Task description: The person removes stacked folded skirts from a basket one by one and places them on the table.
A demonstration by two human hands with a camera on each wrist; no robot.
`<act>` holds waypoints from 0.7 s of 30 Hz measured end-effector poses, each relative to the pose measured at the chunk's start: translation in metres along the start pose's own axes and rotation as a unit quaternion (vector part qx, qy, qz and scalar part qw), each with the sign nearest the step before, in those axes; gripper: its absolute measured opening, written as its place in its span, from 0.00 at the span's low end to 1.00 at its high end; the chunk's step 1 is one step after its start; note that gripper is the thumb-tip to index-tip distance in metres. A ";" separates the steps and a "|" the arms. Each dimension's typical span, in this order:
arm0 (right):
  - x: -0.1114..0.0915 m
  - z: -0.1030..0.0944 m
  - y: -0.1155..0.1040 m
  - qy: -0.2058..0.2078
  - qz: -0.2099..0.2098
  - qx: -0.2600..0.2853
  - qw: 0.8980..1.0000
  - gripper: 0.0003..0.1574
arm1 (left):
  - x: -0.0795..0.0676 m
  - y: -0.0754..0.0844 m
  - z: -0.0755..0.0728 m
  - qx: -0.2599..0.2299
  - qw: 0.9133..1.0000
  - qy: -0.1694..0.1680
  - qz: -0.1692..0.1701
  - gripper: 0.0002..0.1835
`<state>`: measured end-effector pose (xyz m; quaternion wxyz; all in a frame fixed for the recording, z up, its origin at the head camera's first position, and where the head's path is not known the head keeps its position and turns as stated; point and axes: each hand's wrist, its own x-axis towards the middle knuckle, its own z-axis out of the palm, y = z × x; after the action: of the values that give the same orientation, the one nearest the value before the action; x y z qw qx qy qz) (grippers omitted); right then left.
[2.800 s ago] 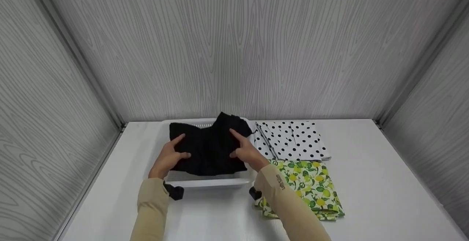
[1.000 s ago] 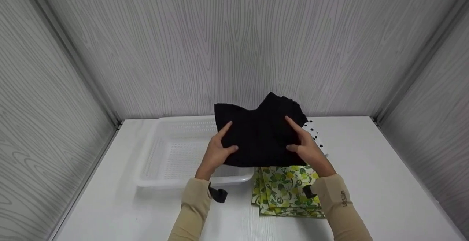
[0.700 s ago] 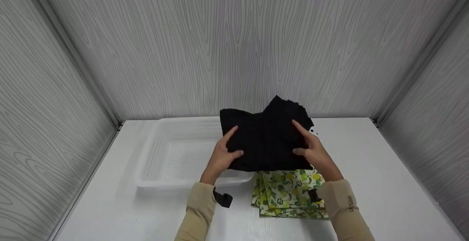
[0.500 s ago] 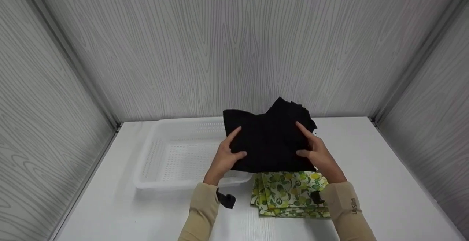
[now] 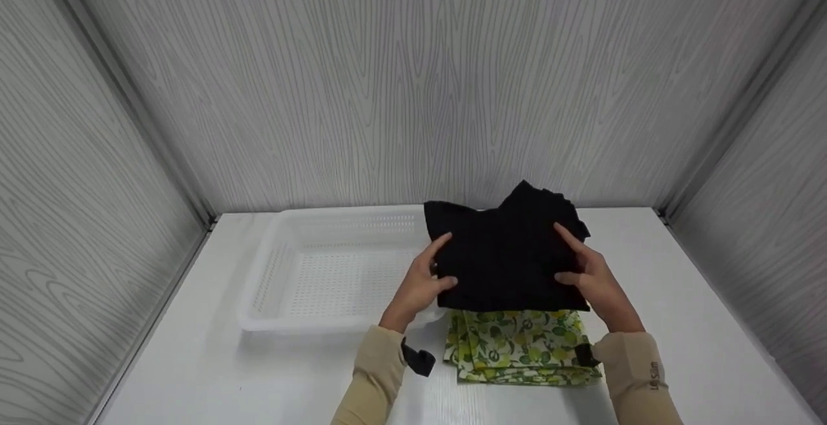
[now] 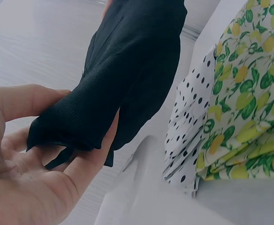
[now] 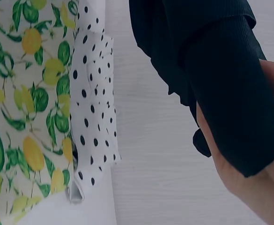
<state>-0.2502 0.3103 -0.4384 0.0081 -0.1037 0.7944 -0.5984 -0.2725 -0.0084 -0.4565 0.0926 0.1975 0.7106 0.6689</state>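
Between my two hands hangs a folded black cloth, held over the right half of the table. My left hand grips its left edge, thumb on the near face and other fingers wrapped behind. The right hand holds the opposite edge in the same way. In the left wrist view the cloth's rounded fold sits between thumb and fingers. Under and in front of it lies a folded lemon-print cloth. A white polka-dot cloth shows in both wrist views; the black cloth covers it in the head view.
A white perforated plastic basket stands on the white table to the left, its right end close to my left hand. Grey wood-grain panels enclose the table at the back and both sides.
Both hands have lifted the black cloth out of the basket and carried it right, above the patterned cloths. Over the last half second it moved further right and slightly lower.
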 end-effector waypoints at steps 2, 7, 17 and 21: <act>-0.003 -0.006 0.003 0.002 -0.004 -0.002 1.000 0.57 | 0.002 -0.001 0.005 -0.004 1.000 -0.003 0.000 0.42; -0.009 -0.020 0.009 0.005 -0.014 -0.008 1.000 0.57 | 0.006 -0.003 0.016 -0.018 1.000 -0.012 -0.005 0.43; -0.021 -0.041 0.015 0.011 -0.021 -0.030 0.999 0.57 | 0.008 -0.006 0.040 0.015 0.999 -0.020 -0.021 0.42; -0.026 -0.047 0.018 0.016 -0.026 -0.037 0.999 0.57 | 0.008 -0.008 0.048 0.017 0.999 -0.022 -0.018 0.41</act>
<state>-0.2339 0.3642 -0.4449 -0.0242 -0.1149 0.8132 -0.5701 -0.2621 0.0389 -0.4673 0.1173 0.2011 0.7232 0.6503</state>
